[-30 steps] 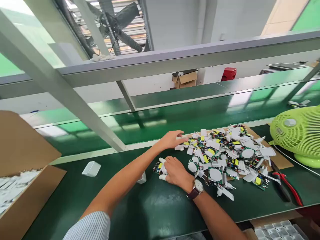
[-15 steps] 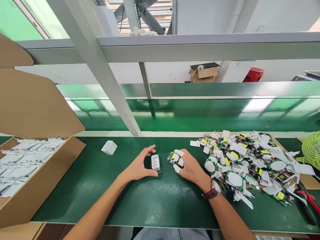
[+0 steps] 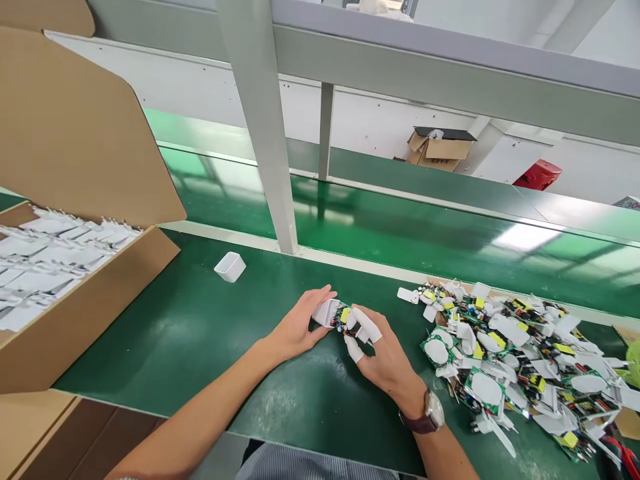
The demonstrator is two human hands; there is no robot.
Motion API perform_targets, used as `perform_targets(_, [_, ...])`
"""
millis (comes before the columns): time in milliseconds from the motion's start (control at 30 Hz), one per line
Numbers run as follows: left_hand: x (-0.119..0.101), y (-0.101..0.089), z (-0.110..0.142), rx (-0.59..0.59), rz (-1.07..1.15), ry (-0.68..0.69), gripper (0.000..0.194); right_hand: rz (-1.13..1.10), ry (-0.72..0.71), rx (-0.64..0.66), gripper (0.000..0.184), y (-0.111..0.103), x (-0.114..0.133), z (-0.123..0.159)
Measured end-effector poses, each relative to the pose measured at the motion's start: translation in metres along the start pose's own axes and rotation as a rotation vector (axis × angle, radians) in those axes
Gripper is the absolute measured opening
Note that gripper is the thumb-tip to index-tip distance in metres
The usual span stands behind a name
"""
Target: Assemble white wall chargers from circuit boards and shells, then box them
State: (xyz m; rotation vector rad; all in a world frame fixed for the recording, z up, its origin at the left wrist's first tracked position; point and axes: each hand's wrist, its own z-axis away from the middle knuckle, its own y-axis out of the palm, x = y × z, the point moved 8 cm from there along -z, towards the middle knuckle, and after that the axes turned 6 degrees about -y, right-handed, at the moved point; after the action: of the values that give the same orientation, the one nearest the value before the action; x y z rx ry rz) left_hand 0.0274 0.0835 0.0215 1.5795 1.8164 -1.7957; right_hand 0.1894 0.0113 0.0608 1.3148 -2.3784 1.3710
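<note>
My left hand [image 3: 305, 325] is closed around a small white plastic housing [image 3: 326, 312], its open end turned right. My right hand [image 3: 377, 343], with white covers on some fingertips, pinches a circuit board [image 3: 343, 319] with a yellow block and small parts on it. The board's left end meets the mouth of the housing; whether it reaches inside I cannot tell. Another white plastic housing [image 3: 231, 267] lies apart on the green table to the left, its opening facing up. To the right spreads a pile of circuit boards [image 3: 500, 360] with white pads and yellow blocks.
A large open cardboard box [image 3: 110, 280] full of white flat parts stands at the left. Red-handled pliers [image 3: 627, 460] show partly at the lower right corner. A grey post [image 3: 260, 127] rises behind the green table [image 3: 285, 407].
The left hand has closed on the housing and tipped it with its mouth to the right. The right hand has brought the board against it. My view has tilted and turned.
</note>
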Motion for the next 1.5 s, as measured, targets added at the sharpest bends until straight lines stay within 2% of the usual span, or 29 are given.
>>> perform_targets(400, [-0.003,0.006,-0.002,0.03,0.003,0.073,0.082,0.071,0.001,0.08,0.069,0.007,0.005,-0.008])
perform_targets(1033, [-0.003,0.01,-0.005,0.054,-0.012,0.034,0.085,0.116,-0.019,0.062,0.072,0.005,0.004,-0.012])
perform_targets(1500, [-0.006,0.01,-0.005,0.039,-0.006,0.062,0.084,0.106,-0.033,0.063,0.077,0.001,0.002,-0.011])
